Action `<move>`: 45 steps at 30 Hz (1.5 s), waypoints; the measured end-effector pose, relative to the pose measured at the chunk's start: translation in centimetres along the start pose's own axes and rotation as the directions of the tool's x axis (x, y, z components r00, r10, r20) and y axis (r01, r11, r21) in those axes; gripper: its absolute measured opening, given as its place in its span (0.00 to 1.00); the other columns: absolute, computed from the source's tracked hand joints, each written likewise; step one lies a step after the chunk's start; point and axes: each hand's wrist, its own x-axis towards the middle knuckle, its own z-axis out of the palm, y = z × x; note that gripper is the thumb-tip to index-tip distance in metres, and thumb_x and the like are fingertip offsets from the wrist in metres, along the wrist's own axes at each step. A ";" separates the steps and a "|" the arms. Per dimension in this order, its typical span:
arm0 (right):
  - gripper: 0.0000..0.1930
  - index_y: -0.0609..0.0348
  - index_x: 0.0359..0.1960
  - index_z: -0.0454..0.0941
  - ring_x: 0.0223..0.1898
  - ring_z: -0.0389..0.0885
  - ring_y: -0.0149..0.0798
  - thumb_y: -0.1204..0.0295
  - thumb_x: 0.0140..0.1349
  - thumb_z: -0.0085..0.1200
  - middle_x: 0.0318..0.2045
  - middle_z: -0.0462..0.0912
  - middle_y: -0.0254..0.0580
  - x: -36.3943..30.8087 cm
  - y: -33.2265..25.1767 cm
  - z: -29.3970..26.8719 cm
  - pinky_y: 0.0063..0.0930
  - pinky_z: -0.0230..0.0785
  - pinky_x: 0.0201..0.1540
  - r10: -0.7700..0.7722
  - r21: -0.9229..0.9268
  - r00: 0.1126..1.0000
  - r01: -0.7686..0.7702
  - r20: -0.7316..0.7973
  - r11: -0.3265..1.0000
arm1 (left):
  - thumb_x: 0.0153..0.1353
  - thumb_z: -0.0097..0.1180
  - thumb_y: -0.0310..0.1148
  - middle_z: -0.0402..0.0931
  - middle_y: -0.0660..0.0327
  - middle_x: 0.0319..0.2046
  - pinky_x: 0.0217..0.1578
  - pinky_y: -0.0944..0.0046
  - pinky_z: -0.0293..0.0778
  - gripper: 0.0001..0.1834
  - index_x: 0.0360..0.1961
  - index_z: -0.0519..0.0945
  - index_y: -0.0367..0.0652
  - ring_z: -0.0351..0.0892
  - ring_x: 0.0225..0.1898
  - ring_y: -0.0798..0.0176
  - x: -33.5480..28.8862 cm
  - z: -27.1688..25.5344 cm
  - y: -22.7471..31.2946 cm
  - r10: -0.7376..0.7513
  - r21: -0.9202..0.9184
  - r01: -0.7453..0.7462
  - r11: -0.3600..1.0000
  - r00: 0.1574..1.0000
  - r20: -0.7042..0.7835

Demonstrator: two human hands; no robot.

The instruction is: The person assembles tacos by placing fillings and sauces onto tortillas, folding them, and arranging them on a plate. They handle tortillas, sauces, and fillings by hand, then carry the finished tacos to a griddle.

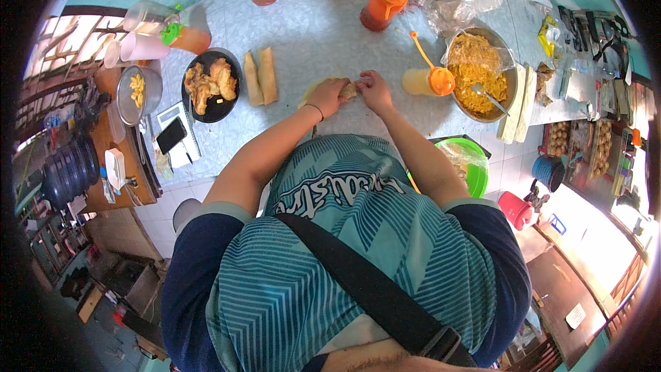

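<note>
My left hand (328, 96) is closed over a pale rolled wrapper (350, 91) on the table, close in front of my body. Beside it, my right hand (376, 91) pinches at the right end of that roll; the fingertips are small here and partly hide it. A flat, pale edge of wrapper (308, 91) shows beyond the left hand's fingers. Left of the hands, two finished-looking pale rolls (259, 77) lie side by side. On the right stands a metal bowl (511, 55) of yellow, mashed-looking filling (474, 72), with a spoon (490, 99) in it.
A black plate (209, 118) holds browned fried pieces; a phone (171, 136) lies on a notebook. An orange-capped bottle (428, 82) stands near my right hand, a red sauce bottle (383, 7) farther back. Pale folded strips (516, 103) lie beside the bowl. A green basin (477, 169) sits below the table edge.
</note>
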 end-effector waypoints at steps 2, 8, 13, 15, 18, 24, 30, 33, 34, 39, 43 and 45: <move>0.17 0.66 0.50 0.73 0.37 0.85 0.36 0.78 0.59 0.57 0.35 0.86 0.47 1.2 0.0 -0.9 0.27 0.77 0.38 0.012 0.126 0.988 -0.032 0.152 0.992 | 0.58 0.61 0.36 0.75 0.48 0.53 0.57 0.49 0.68 0.25 0.57 0.74 0.43 0.72 0.55 0.44 -0.1 0.4 -0.2 -0.003 -0.038 0.002 0.999 1.000 -0.031; 0.20 0.67 0.48 0.74 0.30 0.83 0.31 0.78 0.53 0.63 0.31 0.85 0.44 3.2 -1.2 -2.2 0.23 0.76 0.30 0.118 0.134 0.920 -0.179 0.373 0.975 | 0.55 0.63 0.35 0.73 0.50 0.54 0.58 0.51 0.67 0.27 0.57 0.74 0.43 0.71 0.57 0.44 -0.5 0.6 -0.6 0.006 -0.068 -0.008 0.998 1.000 -0.026; 0.17 0.68 0.45 0.75 0.27 0.82 0.31 0.79 0.53 0.61 0.30 0.84 0.44 3.4 -1.2 -1.4 0.23 0.75 0.28 0.010 -0.105 0.955 0.022 0.296 0.994 | 0.56 0.62 0.35 0.74 0.50 0.53 0.57 0.52 0.69 0.25 0.55 0.75 0.42 0.72 0.56 0.44 -0.8 0.7 -0.9 0.015 -0.110 -0.021 0.994 0.998 -0.058; 0.17 0.69 0.45 0.76 0.25 0.81 0.31 0.79 0.53 0.61 0.29 0.83 0.45 3.2 -0.9 -1.2 0.24 0.75 0.27 -0.122 -0.086 0.963 0.146 0.240 0.986 | 0.56 0.62 0.35 0.75 0.50 0.52 0.56 0.52 0.69 0.24 0.55 0.75 0.41 0.73 0.56 0.44 -0.9 0.8 -0.9 0.001 -0.134 -0.009 0.991 0.998 -0.062; 0.16 0.70 0.44 0.75 0.23 0.80 0.33 0.79 0.54 0.61 0.28 0.83 0.45 2.9 -0.5 -1.5 0.24 0.74 0.25 0.189 0.342 0.915 -0.317 0.357 0.885 | 0.58 0.61 0.35 0.76 0.50 0.51 0.56 0.52 0.69 0.23 0.54 0.75 0.41 0.74 0.54 0.44 -0.9 0.9 -0.9 -0.040 -0.178 0.031 0.984 0.998 -0.042; 0.15 0.70 0.42 0.73 0.22 0.80 0.34 0.80 0.53 0.62 0.26 0.82 0.45 3.7 -1.0 -2.4 0.26 0.71 0.21 0.161 0.319 0.877 -0.328 0.453 0.889 | 0.59 0.60 0.36 0.77 0.50 0.51 0.55 0.53 0.70 0.22 0.54 0.75 0.41 0.75 0.53 0.45 -0.8 0.8 -1.1 -0.004 -0.167 -0.003 0.986 0.999 -0.042; 0.13 0.67 0.38 0.76 0.24 0.82 0.36 0.77 0.50 0.64 0.27 0.83 0.45 4.0 -2.4 -1.7 0.30 0.73 0.23 0.228 -0.027 0.905 -0.234 0.359 0.972 | 0.61 0.57 0.38 0.77 0.49 0.51 0.55 0.51 0.70 0.21 0.54 0.76 0.40 0.76 0.53 0.45 -1.1 1.5 -1.5 0.008 -0.157 -0.019 0.987 0.997 -0.071; 0.12 0.64 0.38 0.78 0.29 0.85 0.43 0.74 0.52 0.62 0.30 0.84 0.49 2.8 -3.3 -1.3 0.36 0.76 0.32 -0.178 -0.324 0.947 0.262 0.267 0.909 | 0.62 0.56 0.39 0.78 0.49 0.50 0.55 0.50 0.70 0.20 0.53 0.77 0.42 0.76 0.52 0.45 -0.9 1.7 -1.5 -0.005 -0.137 -0.004 0.991 0.998 -0.067; 0.13 0.62 0.41 0.78 0.31 0.84 0.46 0.73 0.53 0.60 0.30 0.84 0.49 2.1 -3.6 -1.2 0.38 0.75 0.35 -0.161 -0.357 0.949 0.254 0.271 0.899 | 0.63 0.56 0.39 0.78 0.49 0.50 0.55 0.50 0.70 0.19 0.52 0.78 0.42 0.76 0.52 0.44 -0.8 1.7 -1.5 -0.003 -0.131 -0.004 0.991 0.999 -0.049; 0.18 0.59 0.51 0.76 0.42 0.81 0.54 0.72 0.58 0.55 0.37 0.84 0.51 -1.3 -4.7 -1.7 0.45 0.73 0.46 -0.243 -0.444 0.893 0.406 0.379 0.799 | 0.62 0.57 0.43 0.79 0.49 0.47 0.54 0.50 0.71 0.18 0.47 0.82 0.44 0.76 0.51 0.44 -0.1 0.9 -0.9 -0.011 0.015 0.012 1.000 0.996 -0.091; 0.23 0.60 0.56 0.72 0.47 0.79 0.53 0.68 0.59 0.58 0.45 0.81 0.50 -2.6 -4.1 -1.6 0.44 0.73 0.50 -0.462 -0.423 0.795 0.603 0.393 0.676 | 0.59 0.59 0.46 0.79 0.49 0.46 0.53 0.51 0.71 0.18 0.41 0.84 0.41 0.76 0.50 0.43 0.8 0.0 -0.5 -0.200 -0.120 0.192 0.974 0.978 -0.054; 0.24 0.61 0.56 0.72 0.49 0.77 0.52 0.66 0.59 0.59 0.48 0.80 0.50 -2.4 -3.4 -1.0 0.43 0.72 0.52 -0.421 -0.482 0.820 0.569 0.387 0.666 | 0.59 0.60 0.47 0.79 0.49 0.47 0.52 0.50 0.71 0.20 0.42 0.84 0.41 0.75 0.50 0.43 0.4 -0.3 -0.5 -0.259 -0.163 0.246 0.955 0.964 -0.061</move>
